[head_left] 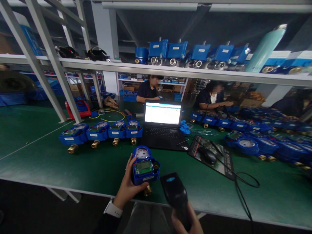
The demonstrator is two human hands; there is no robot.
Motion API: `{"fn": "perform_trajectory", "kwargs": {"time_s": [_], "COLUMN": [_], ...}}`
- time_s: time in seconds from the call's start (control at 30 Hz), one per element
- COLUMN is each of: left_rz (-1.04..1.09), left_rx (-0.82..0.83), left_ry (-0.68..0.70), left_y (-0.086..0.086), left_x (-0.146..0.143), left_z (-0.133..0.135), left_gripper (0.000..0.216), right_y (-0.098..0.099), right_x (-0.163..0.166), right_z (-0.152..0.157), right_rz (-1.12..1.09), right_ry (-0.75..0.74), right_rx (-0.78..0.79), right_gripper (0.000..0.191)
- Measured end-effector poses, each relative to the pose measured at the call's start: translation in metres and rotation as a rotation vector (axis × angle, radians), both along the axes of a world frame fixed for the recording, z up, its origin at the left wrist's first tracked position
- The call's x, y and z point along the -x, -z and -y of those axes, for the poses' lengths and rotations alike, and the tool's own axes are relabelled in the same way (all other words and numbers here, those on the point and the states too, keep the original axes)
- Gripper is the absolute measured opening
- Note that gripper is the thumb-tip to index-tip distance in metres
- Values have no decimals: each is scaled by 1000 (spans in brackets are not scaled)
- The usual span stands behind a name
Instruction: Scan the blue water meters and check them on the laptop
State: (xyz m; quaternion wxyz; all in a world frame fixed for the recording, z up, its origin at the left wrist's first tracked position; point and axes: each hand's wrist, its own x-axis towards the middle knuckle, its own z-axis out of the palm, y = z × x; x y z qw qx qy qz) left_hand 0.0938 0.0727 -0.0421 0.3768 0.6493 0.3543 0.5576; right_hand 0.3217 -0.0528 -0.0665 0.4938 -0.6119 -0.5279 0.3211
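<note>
My left hand (127, 185) grips a blue water meter (144, 165) with a round dial, a small green display and a brass fitting, holding it just above the green table's (73, 169) near edge. My right hand (187, 221) is wrapped around the grip of a black handheld scanner (175, 195), whose head points up toward the meter from the right. An open laptop (162, 125) with a lit white screen stands right behind the meter.
A row of blue meters (101, 132) lies left of the laptop, and many more (258, 143) spread to the right. A black mouse (209, 156) sits on a dark pad with a trailing cable. Two seated people work beyond a shelf loaded with blue devices (190, 53).
</note>
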Motion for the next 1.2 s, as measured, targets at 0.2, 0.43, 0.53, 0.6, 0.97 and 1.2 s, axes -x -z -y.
{"fn": "perform_trajectory", "kwargs": {"time_s": [0.2, 0.43, 0.53, 0.6, 0.97, 1.2], "left_rz": [53, 94, 80, 95, 184, 151], "left_rx": [38, 75, 72, 78, 194, 256], "left_ry": [-8, -41, -62, -68, -92, -137], "left_y": [0, -5, -7, -8, -3, -1], "left_x": [-2, -7, -8, -8, -10, -8], "left_z": [2, 7, 8, 9, 12, 12], "left_gripper": [89, 88, 88, 87, 89, 93], "right_y": [-40, -53, -56, -51, 1, -1], "right_x": [-39, -98, -157, -194, -250, -248], "right_z": [-73, -133, -169, -187, -202, -203], "right_rz": [477, 794, 885, 959, 986, 979], "right_ry": [-7, -45, 284, 419, 352, 414], "right_rx": [32, -104, -187, -140, -157, -135], "right_gripper": [66, 55, 58, 57, 47, 46]}}
